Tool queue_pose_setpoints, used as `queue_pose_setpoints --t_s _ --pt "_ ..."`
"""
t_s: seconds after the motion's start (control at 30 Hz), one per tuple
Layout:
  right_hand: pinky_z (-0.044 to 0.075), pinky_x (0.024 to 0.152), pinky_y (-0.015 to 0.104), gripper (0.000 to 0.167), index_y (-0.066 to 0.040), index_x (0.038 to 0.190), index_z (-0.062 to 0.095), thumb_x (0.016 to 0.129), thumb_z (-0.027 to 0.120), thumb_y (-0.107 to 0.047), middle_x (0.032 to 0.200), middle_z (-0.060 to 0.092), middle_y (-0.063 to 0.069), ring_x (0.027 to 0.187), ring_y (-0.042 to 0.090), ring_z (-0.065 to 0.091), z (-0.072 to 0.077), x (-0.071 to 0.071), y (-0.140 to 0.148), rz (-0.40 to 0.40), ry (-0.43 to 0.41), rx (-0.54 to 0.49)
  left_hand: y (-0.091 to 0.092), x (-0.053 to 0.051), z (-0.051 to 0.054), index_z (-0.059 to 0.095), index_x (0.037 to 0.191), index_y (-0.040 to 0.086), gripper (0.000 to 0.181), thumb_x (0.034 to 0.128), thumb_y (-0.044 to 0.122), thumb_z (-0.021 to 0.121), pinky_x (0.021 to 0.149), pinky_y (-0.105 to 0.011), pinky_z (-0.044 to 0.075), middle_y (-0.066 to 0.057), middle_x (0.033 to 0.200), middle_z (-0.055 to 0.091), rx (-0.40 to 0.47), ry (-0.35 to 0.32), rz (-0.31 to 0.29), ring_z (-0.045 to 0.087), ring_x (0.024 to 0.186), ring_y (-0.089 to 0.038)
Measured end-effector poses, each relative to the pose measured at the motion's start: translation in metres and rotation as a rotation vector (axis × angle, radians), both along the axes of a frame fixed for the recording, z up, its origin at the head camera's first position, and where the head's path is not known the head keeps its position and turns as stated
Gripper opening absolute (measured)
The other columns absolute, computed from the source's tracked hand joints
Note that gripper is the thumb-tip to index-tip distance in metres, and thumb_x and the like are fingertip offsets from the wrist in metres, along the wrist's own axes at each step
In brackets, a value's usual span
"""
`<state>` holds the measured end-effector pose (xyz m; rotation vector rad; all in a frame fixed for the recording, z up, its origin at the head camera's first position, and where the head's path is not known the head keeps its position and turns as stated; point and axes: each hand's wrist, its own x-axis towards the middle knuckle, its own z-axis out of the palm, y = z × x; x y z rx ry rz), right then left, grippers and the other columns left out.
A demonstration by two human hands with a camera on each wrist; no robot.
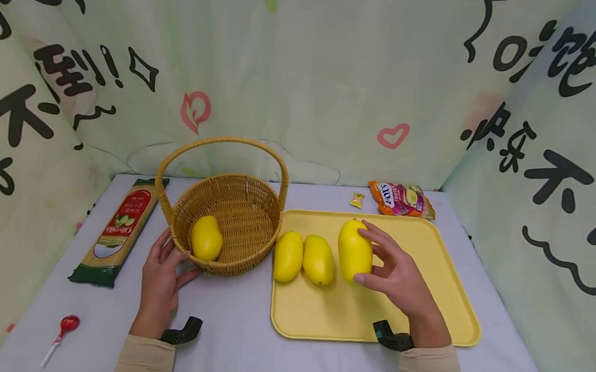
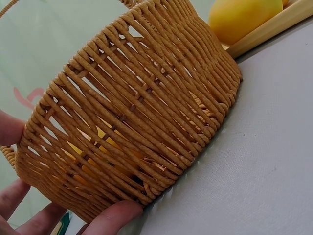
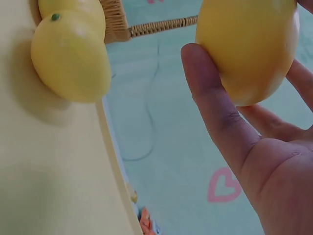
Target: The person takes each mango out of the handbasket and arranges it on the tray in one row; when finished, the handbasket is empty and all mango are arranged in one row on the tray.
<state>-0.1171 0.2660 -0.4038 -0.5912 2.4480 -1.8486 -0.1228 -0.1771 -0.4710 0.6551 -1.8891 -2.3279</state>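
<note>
Right of the frame's centre, the right hand is holding a mango over the tray, fingers curving round its sides, likely for security; left of centre, the left hand's fingers are gripping the basket, probably steadying it.
</note>
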Motion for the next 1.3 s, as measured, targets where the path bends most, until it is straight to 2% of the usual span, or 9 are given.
queue_pose_setpoints --t_s 0.27,0.43,0.57,0.8,0.87,1.07,1.17,1.3 --pt "0.063 0.093 0.023 0.074 -0.004 0.158 0.045 0.090 0.072 0.010 0.171 0.035 0.001 0.122 0.013 0.061 -0.010 -0.003 0.015 -0.007 -0.025 -0.090 -0.002 0.000 -0.002 0.027 0.166 0.043 0.074 0.1046 0.013 0.057 0.094 -0.049 0.062 0.005 0.175 0.027 0.016 -0.006 0.002 0.041 0.153 -0.026" --pt "0.063 0.091 0.023 0.072 -0.004 0.157 0.046 0.091 0.071 0.009 0.172 0.034 0.004 0.122 0.012 0.061 -0.017 -0.003 0.025 -0.046 -0.044 -0.090 -0.002 -0.001 -0.001 0.028 0.166 0.043 0.074 0.1044 0.012 0.057 0.094 -0.048 0.062 0.005 0.175 0.029 0.013 0.005 -0.004 0.042 0.153 -0.025" --pt "0.063 0.091 0.021 0.072 -0.004 0.158 0.046 0.092 0.071 0.007 0.173 0.030 0.011 0.122 0.012 0.059 -0.023 -0.005 0.028 -0.064 -0.045 -0.059 -0.001 -0.001 0.000 0.028 0.166 0.042 0.074 0.1042 0.012 0.057 0.093 -0.047 0.062 0.005 0.174 0.029 0.012 0.008 -0.002 0.042 0.152 -0.025" --pt "0.061 0.091 0.019 0.069 -0.010 0.157 0.049 0.094 0.075 -0.004 0.174 0.029 0.013 0.121 0.015 0.057 -0.034 -0.011 0.026 -0.155 -0.091 0.030 0.000 0.000 0.000 0.028 0.166 0.041 0.074 0.1043 0.011 0.056 0.093 -0.047 0.063 0.003 0.174 0.029 0.013 0.012 -0.003 0.042 0.153 -0.025" --pt "0.060 0.092 0.019 0.069 -0.011 0.157 0.049 0.094 0.077 -0.007 0.174 0.028 0.014 0.123 0.021 0.056 -0.037 -0.013 0.025 -0.172 -0.116 0.048 -0.001 0.000 0.000 0.028 0.166 0.041 0.074 0.1044 0.011 0.056 0.092 -0.047 0.063 0.003 0.174 0.029 0.017 0.011 -0.002 0.042 0.153 -0.025" --pt "0.053 0.096 0.015 0.070 -0.018 0.157 0.051 0.093 0.081 -0.018 0.177 0.025 0.005 0.136 0.040 0.050 -0.044 -0.018 0.020 -0.216 -0.180 0.161 0.000 0.000 0.000 0.029 0.166 0.041 0.073 0.1046 0.010 0.055 0.091 -0.046 0.063 0.002 0.174 0.030 0.023 0.014 -0.003 0.042 0.153 -0.025" --pt "0.055 0.102 0.028 0.071 -0.019 0.157 0.050 0.093 0.081 -0.022 0.177 0.023 0.006 0.139 0.043 0.049 -0.046 -0.019 0.017 -0.224 -0.190 0.218 0.000 0.000 0.000 0.029 0.166 0.041 0.073 0.1047 0.010 0.055 0.090 -0.046 0.064 0.002 0.174 0.030 0.021 0.015 -0.001 0.042 0.153 -0.025" --pt "0.055 0.110 0.054 0.073 -0.019 0.158 0.049 0.093 0.081 -0.025 0.178 0.020 0.011 0.141 0.048 0.047 -0.048 -0.021 0.012 -0.226 -0.201 0.288 -0.001 0.000 0.000 0.029 0.166 0.040 0.073 0.1048 0.011 0.055 0.091 -0.046 0.063 0.002 0.174 0.030 0.018 0.018 -0.002 0.042 0.152 -0.026"
